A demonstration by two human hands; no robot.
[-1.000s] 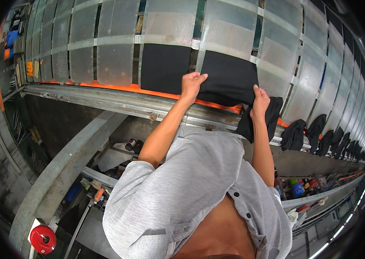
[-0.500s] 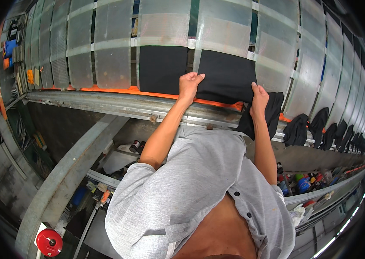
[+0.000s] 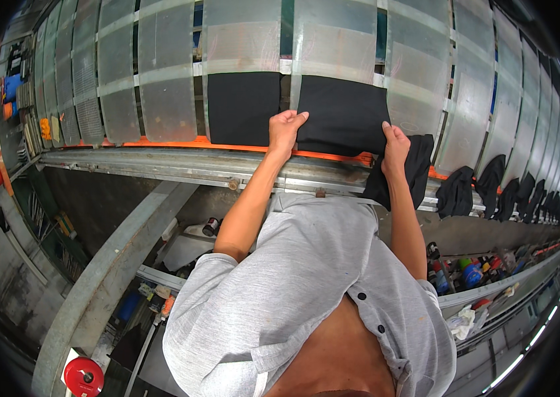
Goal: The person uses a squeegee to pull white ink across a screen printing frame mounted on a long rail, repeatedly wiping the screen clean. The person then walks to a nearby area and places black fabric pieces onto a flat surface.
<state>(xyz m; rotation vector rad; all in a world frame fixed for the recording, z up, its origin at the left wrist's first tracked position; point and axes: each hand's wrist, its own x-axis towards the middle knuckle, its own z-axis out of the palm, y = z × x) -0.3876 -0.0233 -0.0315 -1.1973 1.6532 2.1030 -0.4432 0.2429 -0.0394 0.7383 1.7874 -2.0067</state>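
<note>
A black fabric piece [image 3: 343, 118] lies on the near end of a translucent panel [image 3: 334, 56] in front of me. At its left edge, my left hand [image 3: 282, 137] is closed, with thumb and fingers pinching the cloth. The opposite edge is pinched in my right hand [image 3: 396, 151]. Another flat black piece [image 3: 243, 106] covers the neighbouring panel on the left, close to my left fingers. Beside and below my right wrist hangs a crumpled black cloth [image 3: 420, 171], partly hidden by that forearm.
More bunched black cloths [image 3: 455, 193] hang along the panel row to the right. A metal rail [image 3: 181, 169] with an orange strip [image 3: 181, 141] runs along the near side. A curved metal beam [image 3: 118, 255], a red round reel [image 3: 84, 377] and cluttered containers [image 3: 470, 274] lie lower down.
The view has shifted slightly, so the panels and cloths appear a little further left. Both hands keep their pinch on the black fabric piece, which stays in about the same place on its panel.
</note>
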